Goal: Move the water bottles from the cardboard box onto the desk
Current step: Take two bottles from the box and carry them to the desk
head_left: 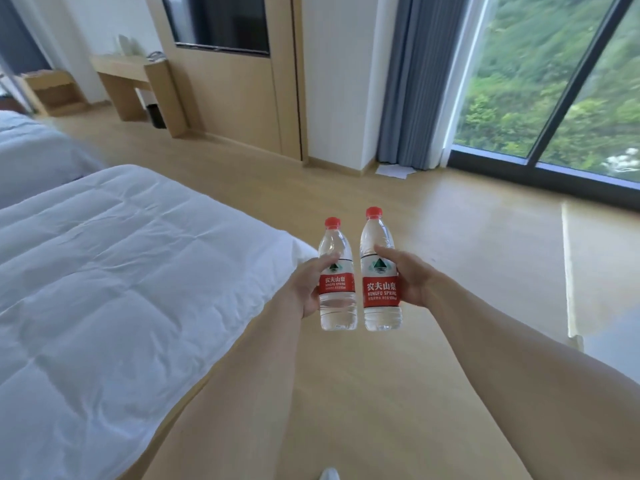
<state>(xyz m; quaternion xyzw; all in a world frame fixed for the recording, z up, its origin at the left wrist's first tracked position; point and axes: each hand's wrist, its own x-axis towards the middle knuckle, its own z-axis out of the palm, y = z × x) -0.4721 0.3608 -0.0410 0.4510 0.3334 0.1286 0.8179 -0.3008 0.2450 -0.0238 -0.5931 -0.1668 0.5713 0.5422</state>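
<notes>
Upright, one water bottle (337, 282) in left hand (304, 289), another bottle (381, 278) in right hand (412, 278).

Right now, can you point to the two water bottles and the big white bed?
left water bottle (337, 284): head view, on its red label.
right water bottle (381, 289): head view, on its red label.
white bed (114, 258): head view, on the quilt's top surface.

Light wood floor (398, 209) runs through the room. White bed (114, 265) stands on it at left, covered by a creased quilt; a second bed (31, 147) lies beyond. Wooden surface (135, 69) against the far wall, small pale items on top, blurred. White paper sheets (394, 170) lie on the floor below the curtain.
</notes>
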